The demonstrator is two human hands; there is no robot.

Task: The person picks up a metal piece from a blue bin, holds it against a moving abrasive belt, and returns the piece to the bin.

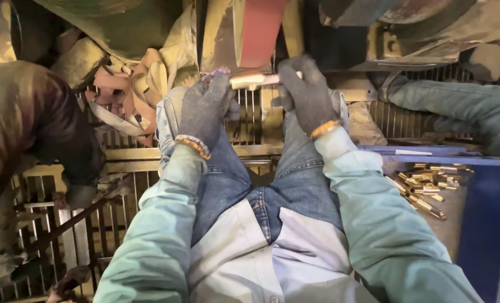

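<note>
Dim workshop, metal grate floor (92, 230), blue bin (485, 224), grimy machinery (407, 33)

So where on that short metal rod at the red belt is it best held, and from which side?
By its two ends, one from each side. The metal rod lies level across the red sanding belt, its middle against the belt, so only the ends are free. The gloved left hand and right hand pinch it there, seemingly a sound grip.

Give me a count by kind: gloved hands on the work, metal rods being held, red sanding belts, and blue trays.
Dark-gloved hands: 2, left hand and right hand
Short pale metal rod held by both: 1
Red sanding belt: 1
Blue tray of brass pieces: 1
Total: 5
</note>
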